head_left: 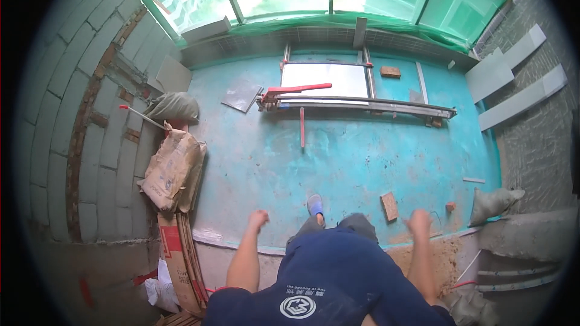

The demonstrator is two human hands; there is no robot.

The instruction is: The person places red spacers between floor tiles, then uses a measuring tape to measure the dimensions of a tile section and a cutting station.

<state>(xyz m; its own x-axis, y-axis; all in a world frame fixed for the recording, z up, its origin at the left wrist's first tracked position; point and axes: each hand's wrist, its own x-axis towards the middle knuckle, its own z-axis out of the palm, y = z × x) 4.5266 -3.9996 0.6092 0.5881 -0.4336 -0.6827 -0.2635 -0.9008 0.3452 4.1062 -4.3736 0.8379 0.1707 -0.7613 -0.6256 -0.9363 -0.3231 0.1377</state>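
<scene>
My left hand (258, 221) hangs at my left side, its fingers curled in, with nothing visible in them. On the other side my right hand (419, 222) is loosely curled too, and it holds nothing I can see. The nearest thing to it is a brick (389, 206) on the turquoise floor (254, 145). Farther ahead, apart from both hands, lies a manual tile cutter (386, 107) with a red lever (302, 89). A white tile (326, 77) lies on its frame behind the rail. A red bar (302, 128) sticks out from the cutter's near side.
Filled paper sacks (172, 169) are stacked at the left wall, above upright cardboard (172, 253). A grey tile (241, 96) lies left of the cutter, another brick (390, 72) to its right. Long tile pieces (522, 98) lean on the right wall near a sack (495, 204).
</scene>
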